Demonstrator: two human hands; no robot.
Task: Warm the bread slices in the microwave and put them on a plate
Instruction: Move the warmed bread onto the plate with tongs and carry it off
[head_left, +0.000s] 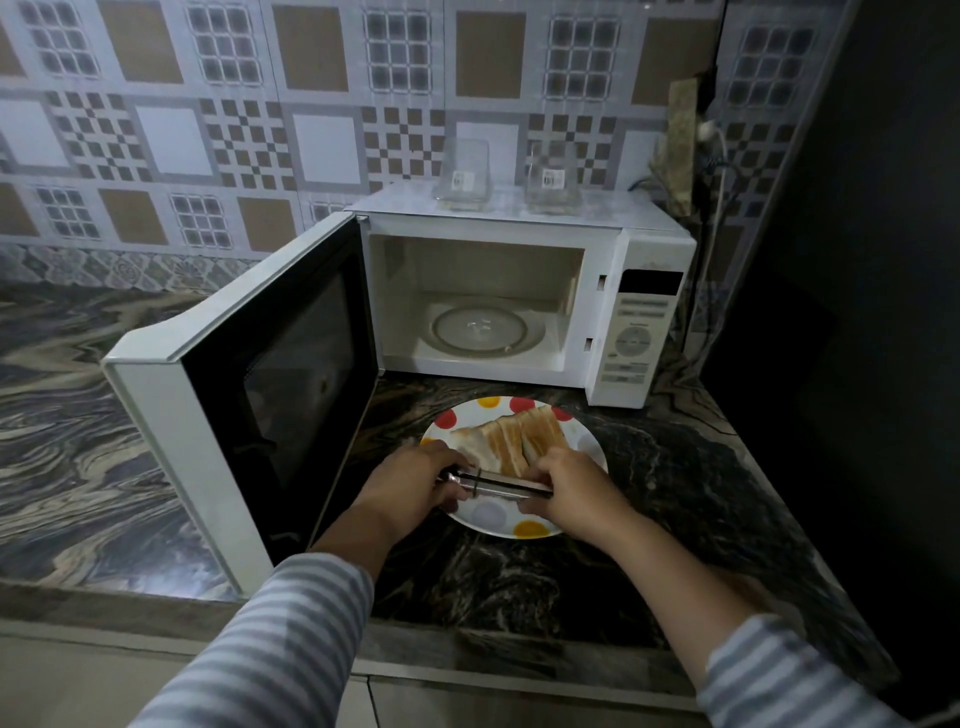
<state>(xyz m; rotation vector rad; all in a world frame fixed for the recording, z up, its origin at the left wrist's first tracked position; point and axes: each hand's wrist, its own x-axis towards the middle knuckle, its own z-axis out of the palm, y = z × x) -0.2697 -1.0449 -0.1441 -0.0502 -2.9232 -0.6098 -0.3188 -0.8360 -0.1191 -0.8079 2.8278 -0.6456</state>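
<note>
Several toasted bread slices (519, 436) lean against each other on a white plate (488, 514) with red, yellow and grey dots, on the dark counter in front of the microwave (639, 322). Its door (270, 384) stands wide open to the left, and the glass turntable (480, 330) inside is bare. My left hand (410, 483) and my right hand (571, 486) both grip metal tongs (498, 484), held level across the near side of the plate just below the bread.
Two clear glass containers (462, 174) (551, 179) stand on top of the microwave. A dark wall (857, 312) closes in the right side, with cables (717, 171) hanging behind the microwave. The marbled counter (67, 415) stretches away to the left of the open door.
</note>
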